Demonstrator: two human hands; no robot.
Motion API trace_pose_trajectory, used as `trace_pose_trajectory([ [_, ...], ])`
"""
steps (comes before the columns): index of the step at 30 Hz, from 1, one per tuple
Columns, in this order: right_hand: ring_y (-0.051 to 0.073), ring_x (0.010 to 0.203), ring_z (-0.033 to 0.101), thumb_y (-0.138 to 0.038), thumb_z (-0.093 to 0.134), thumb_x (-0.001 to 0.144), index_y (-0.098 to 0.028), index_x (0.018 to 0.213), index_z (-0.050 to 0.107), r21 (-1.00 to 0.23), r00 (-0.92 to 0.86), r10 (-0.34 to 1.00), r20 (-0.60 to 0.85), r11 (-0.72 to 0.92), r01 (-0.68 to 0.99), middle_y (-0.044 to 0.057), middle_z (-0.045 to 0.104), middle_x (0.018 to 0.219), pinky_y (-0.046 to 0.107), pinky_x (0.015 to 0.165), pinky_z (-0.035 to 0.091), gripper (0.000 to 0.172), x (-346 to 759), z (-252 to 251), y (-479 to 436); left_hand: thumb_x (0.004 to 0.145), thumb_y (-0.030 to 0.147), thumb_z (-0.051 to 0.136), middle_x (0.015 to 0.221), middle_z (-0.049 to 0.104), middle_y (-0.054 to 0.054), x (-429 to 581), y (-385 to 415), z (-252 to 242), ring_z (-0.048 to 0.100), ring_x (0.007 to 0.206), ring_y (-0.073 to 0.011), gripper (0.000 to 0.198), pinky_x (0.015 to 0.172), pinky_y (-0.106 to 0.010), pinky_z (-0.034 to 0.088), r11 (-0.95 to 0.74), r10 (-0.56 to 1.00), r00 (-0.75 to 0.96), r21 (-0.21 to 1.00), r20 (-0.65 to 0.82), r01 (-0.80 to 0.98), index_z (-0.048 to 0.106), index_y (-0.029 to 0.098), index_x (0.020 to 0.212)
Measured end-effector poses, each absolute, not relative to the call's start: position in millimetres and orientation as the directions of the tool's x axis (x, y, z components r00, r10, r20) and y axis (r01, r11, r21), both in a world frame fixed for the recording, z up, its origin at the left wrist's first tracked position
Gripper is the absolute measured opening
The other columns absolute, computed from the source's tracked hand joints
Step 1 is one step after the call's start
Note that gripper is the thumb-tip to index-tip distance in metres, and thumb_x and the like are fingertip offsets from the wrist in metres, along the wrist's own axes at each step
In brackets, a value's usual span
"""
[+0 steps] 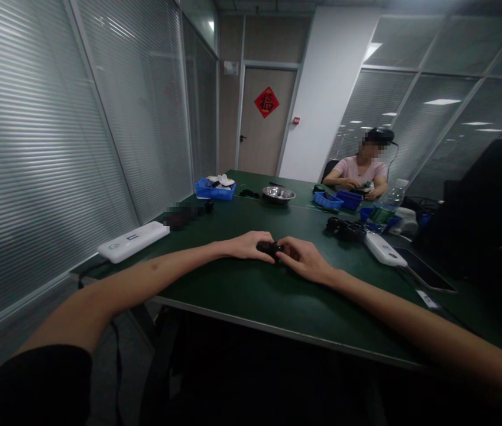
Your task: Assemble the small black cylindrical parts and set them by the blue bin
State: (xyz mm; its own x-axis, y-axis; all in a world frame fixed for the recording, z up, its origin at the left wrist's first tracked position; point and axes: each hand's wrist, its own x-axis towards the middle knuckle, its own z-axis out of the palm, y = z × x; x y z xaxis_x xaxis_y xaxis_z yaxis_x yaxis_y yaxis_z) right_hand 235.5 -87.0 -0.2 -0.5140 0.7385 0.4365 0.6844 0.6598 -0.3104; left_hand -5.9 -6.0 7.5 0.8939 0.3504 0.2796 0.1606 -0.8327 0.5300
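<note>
Both my arms stretch out over a dark green table [242, 296]. My left hand [248, 245] and my right hand [304, 258] meet near the table's middle, fingers curled around a small black part [269, 248] held between them just above the tabletop. What the part is I cannot make out. A pile of similar small black parts [345, 229] lies a little beyond my right hand.
A white power bank [133, 241] lies at the left edge, another white power bank [385, 249] and a phone [428, 274] at the right. Farther off are blue bins [214, 189], a metal bowl [278, 194], a water bottle [388, 207]. Another person [359, 171] sits at the far side.
</note>
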Motion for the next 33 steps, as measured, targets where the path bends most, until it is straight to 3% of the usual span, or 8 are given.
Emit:
trace_pose_trajectory([
  [5, 0.015, 0.064, 0.057, -0.051, 0.06, 0.1, -0.023, 0.115, 0.059, -0.393, -0.471, 0.769, 0.431, 0.63, 0.67, -0.002, 0.06, 0.076, 0.026, 0.06, 0.043, 0.032, 235.2, -0.6, -88.3, 0.085, 0.055, 0.077, 0.105, 0.061, -0.005, -6.0, -6.2, 6.6, 0.058, 0.098, -0.0203, 0.047, 0.084, -0.032, 0.044, -0.808, 0.376, 0.886, 0.565, 0.271, 0.17, 0.066, 0.018, 0.11],
  [11, 0.015, 0.063, 0.056, -0.056, 0.067, 0.094, -0.022, 0.113, 0.057, -0.42, -0.424, 0.791, 0.442, 0.6, 0.681, -0.003, 0.06, 0.074, 0.026, 0.057, 0.041, 0.04, 235.8, -2.8, -85.7, 0.086, 0.05, 0.076, 0.104, 0.063, -0.004, -4.8, -5.2, 5.4, 0.059, 0.097, -0.0199, 0.039, 0.086, -0.032, 0.045, -0.794, 0.371, 0.887, 0.589, 0.274, 0.149, 0.068, 0.018, 0.106],
  [15, 0.015, 0.061, 0.055, -0.055, 0.068, 0.093, -0.022, 0.11, 0.059, -0.433, -0.415, 0.798, 0.438, 0.591, 0.68, -0.003, 0.059, 0.073, 0.025, 0.056, 0.041, 0.038, 235.8, -3.9, -84.1, 0.086, 0.051, 0.075, 0.105, 0.062, -0.004, -6.3, -4.6, 5.9, 0.059, 0.097, -0.0199, 0.039, 0.087, -0.033, 0.045, -0.803, 0.358, 0.895, 0.576, 0.266, 0.15, 0.067, 0.018, 0.106],
  [24, 0.014, 0.061, 0.055, -0.046, 0.061, 0.098, -0.022, 0.122, 0.059, -0.437, -0.482, 0.774, 0.41, 0.631, 0.641, -0.003, 0.059, 0.075, 0.026, 0.058, 0.042, 0.034, 234.8, 2.0, -90.4, 0.087, 0.053, 0.072, 0.103, 0.061, -0.005, -7.0, -5.4, 7.5, 0.058, 0.097, -0.0206, 0.042, 0.086, -0.033, 0.044, -0.82, 0.35, 0.898, 0.551, 0.267, 0.156, 0.066, 0.017, 0.109],
  [29, 0.015, 0.062, 0.055, -0.052, 0.065, 0.095, -0.022, 0.121, 0.058, -0.449, -0.432, 0.796, 0.424, 0.599, 0.663, -0.004, 0.058, 0.073, 0.026, 0.058, 0.042, 0.04, 234.1, 1.1, -88.0, 0.087, 0.053, 0.072, 0.103, 0.061, -0.004, -7.6, -6.9, 9.4, 0.058, 0.096, -0.0205, 0.041, 0.086, -0.033, 0.044, -0.827, 0.343, 0.9, 0.541, 0.268, 0.154, 0.066, 0.017, 0.107],
  [33, 0.014, 0.06, 0.054, -0.051, 0.062, 0.097, -0.021, 0.117, 0.061, -0.452, -0.446, 0.793, 0.415, 0.605, 0.655, -0.004, 0.058, 0.073, 0.026, 0.057, 0.041, 0.036, 234.2, 1.6, -88.0, 0.087, 0.055, 0.072, 0.103, 0.061, -0.005, -8.3, -6.5, 9.4, 0.058, 0.096, -0.021, 0.043, 0.086, -0.034, 0.044, -0.828, 0.348, 0.9, 0.536, 0.262, 0.164, 0.066, 0.018, 0.108],
])
